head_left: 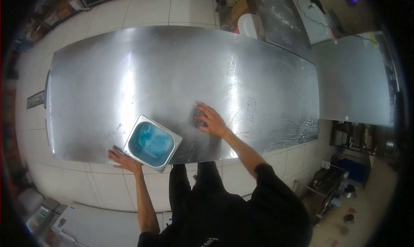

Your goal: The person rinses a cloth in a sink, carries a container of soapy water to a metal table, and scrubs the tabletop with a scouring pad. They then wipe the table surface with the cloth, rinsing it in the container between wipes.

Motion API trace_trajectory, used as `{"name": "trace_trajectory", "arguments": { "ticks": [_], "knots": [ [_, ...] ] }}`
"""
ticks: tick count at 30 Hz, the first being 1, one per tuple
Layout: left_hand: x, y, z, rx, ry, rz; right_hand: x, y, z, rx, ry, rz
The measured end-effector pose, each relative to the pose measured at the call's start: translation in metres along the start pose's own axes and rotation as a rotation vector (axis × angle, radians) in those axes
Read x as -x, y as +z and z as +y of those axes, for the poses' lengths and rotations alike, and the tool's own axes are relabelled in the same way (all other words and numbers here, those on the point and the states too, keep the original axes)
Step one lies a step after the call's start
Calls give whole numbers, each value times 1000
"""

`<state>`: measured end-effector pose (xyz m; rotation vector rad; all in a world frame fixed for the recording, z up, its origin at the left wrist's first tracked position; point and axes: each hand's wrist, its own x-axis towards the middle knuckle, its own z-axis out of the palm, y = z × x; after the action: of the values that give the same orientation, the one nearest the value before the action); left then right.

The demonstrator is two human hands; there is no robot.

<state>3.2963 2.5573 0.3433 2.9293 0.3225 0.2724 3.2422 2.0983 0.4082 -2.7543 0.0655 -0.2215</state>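
Note:
My right hand (210,121) presses a dark steel wool scrubber (199,117) onto the metal tabletop (172,74), its fingers curved over the pad. To the left stands a rectangular metal pan (176,148) with blue liquid (153,140) and some pale foam inside, set at an angle near the front edge. Beside the pan's left corner, my left hand (123,159) rests on the table edge with its fingers spread and nothing in them. Wet, soapy streaks (284,132) mark the right part of the tabletop.
A second metal surface (280,14) adjoins the table at the back right, near a white round item (248,25). At the right stands a grey metal cabinet (353,79). Tiled floor (148,10) surrounds the table, and a white chest-like unit (103,225) is behind me at left.

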Motion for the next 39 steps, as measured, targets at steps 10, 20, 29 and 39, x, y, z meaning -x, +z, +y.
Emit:
{"name": "trace_trajectory", "arguments": {
  "ticks": [10,20,29,39],
  "knots": [
    [-8,-2,33,-148,-103,171,-88,19,92,-307,-24,55],
    [-6,3,25,-98,-108,137,-108,8,147,-189,-116,-34],
    [-7,-14,46,-67,-105,143,-94,-17,180,-148,89,89],
    [-3,4,14,-53,-72,148,-101,-59,236,-151,300,149]
  ]
}}
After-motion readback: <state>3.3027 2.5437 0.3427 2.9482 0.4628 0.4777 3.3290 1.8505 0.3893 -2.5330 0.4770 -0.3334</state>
